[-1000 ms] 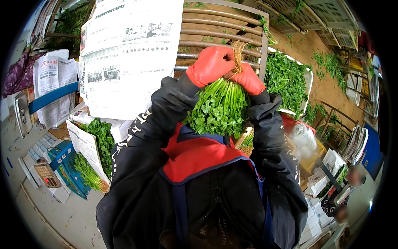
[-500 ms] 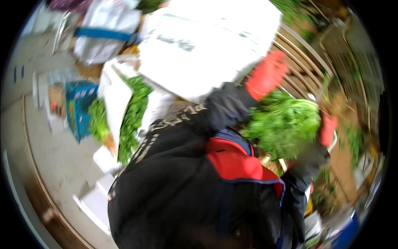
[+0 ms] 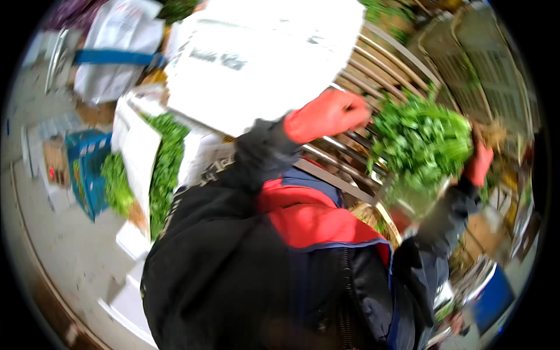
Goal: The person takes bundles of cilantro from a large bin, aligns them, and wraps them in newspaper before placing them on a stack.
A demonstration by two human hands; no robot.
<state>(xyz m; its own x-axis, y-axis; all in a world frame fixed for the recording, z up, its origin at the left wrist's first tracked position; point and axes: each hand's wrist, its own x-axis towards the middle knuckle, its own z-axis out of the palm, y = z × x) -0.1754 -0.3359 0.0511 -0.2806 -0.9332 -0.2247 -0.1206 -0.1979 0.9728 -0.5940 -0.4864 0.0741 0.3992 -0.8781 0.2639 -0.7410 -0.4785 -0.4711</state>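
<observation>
A leafy bunch of celery (image 3: 423,131) with pale green stalks is in my right hand (image 3: 479,163), which wears an orange-red glove and wraps round its stalk end. Tan roots (image 3: 493,133) stick out beyond the fingers, and the leaves point left over a slatted rack (image 3: 385,73). My left hand (image 3: 329,115), gloved alike, is closed with curled fingers just left of the leaves. What it holds, if anything, is hidden. Beside it lies a large white sack (image 3: 262,64), overexposed, with grey print.
Plastic crates (image 3: 496,76) stand at the far right. To the left, more green bunches (image 3: 169,157) lean by a white board (image 3: 137,157), near a teal bag (image 3: 87,169). A white bag with a blue band (image 3: 119,57) stands at the far left. A blue object (image 3: 493,297) is low right.
The view has shifted. The celery has been lifted away from my body to over the rack, its roots now showing. My left hand has gone from stretched out to curled, left of the leaves.
</observation>
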